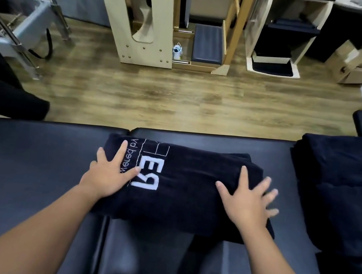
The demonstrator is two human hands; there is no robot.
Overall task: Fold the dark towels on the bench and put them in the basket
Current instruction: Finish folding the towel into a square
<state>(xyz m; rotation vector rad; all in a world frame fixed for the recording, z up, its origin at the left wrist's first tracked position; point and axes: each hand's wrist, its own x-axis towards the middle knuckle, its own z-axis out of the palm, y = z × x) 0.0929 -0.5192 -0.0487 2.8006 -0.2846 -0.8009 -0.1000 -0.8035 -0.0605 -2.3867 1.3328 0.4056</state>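
Folded dark towel (186, 189): navy-black, thick, laid flat across middle of black padded bench (19, 159), long side running left to right. White lettering on its left half, upside down from this view, partly wrapping over the far edge. Near edge overhangs the seam between bench pads.

Second heap of dark towels (345, 192): same colour, loosely piled at right end of bench, just beside the folded one, layers uneven. Basket not seen from the head view.
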